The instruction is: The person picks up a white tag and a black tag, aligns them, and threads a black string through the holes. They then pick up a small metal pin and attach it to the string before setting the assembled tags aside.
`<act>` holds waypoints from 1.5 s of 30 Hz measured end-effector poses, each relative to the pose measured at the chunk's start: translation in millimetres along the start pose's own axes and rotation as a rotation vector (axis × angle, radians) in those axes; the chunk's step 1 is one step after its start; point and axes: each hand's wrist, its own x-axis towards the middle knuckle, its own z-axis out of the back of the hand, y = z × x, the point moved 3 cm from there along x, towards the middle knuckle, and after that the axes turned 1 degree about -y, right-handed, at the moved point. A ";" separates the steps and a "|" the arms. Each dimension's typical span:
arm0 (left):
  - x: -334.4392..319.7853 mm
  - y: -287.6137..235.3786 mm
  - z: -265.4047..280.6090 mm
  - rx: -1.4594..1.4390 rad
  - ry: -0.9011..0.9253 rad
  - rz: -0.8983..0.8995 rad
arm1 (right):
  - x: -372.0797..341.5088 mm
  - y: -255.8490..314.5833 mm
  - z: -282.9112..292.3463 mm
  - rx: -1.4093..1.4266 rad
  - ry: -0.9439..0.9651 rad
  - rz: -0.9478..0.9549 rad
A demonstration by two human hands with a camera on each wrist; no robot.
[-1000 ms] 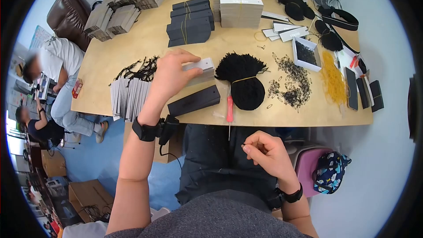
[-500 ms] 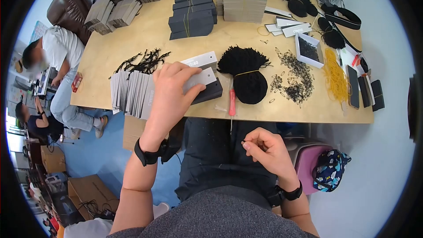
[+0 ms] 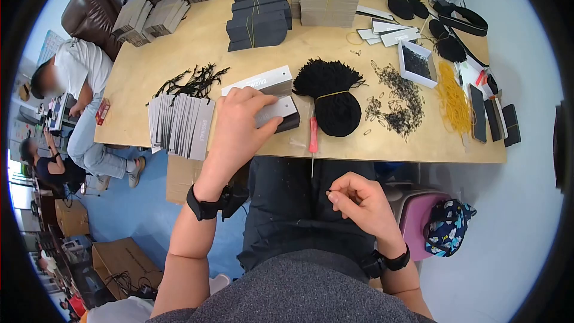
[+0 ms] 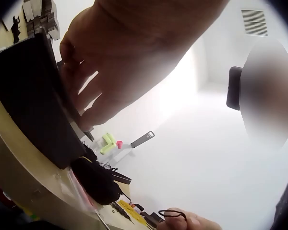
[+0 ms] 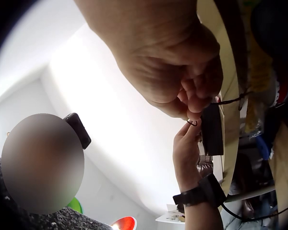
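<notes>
My left hand (image 3: 239, 122) holds a pale tag (image 3: 282, 107) with a hole by its thumb and fingertips, over a dark stack (image 3: 290, 123). Seen from the left wrist, the fingers (image 4: 89, 117) lie along the top of that dark stack (image 4: 31, 96). Directly behind is a stack of pale printed tags (image 3: 278, 76). My right hand (image 3: 363, 203), low over the lap, pinches a thin black cord, whose loop (image 4: 173, 213) shows in the left wrist view; the right wrist view shows the cord (image 5: 228, 101) at the curled fingers.
Left of the stacks lie fanned tags (image 3: 179, 125) with black cords. To the right are a black cord bundle (image 3: 336, 107), a red-handled tool (image 3: 313, 134), scattered small pins (image 3: 397, 107), a white box (image 3: 417, 63) and yellow bands (image 3: 454, 98). Banded stacks (image 3: 257, 27) stand behind.
My left hand has come from the pale stack toward me with a tag, which was raised half a second ago and is now lower over the dark stack. My right hand has barely moved.
</notes>
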 end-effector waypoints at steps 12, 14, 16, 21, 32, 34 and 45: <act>-90.2 -46.2 -31.8 -0.381 0.152 0.098 | -5.5 -1.3 10.6 0.054 -0.076 -0.019; -97.2 -43.7 -38.8 -0.452 0.066 0.123 | -5.8 -2.8 8.1 0.071 -0.062 -0.016; -100.3 -42.3 -44.9 -0.468 0.047 0.122 | -5.5 -4.2 6.3 0.062 -0.048 -0.024; -94.5 -38.6 -51.0 -0.431 0.020 0.108 | -1.4 -8.1 -3.2 0.059 -0.015 -0.026; -92.0 -26.0 -65.9 -0.704 0.370 0.267 | 11.2 -31.1 -8.7 -0.029 -0.050 -0.038; -90.4 -24.5 -67.8 -0.770 0.397 0.321 | 11.4 -31.8 -7.8 -0.033 -0.040 -0.043; -98.7 -13.4 -82.0 -1.012 0.352 0.477 | 14.5 -51.0 -2.8 -0.327 -0.229 0.054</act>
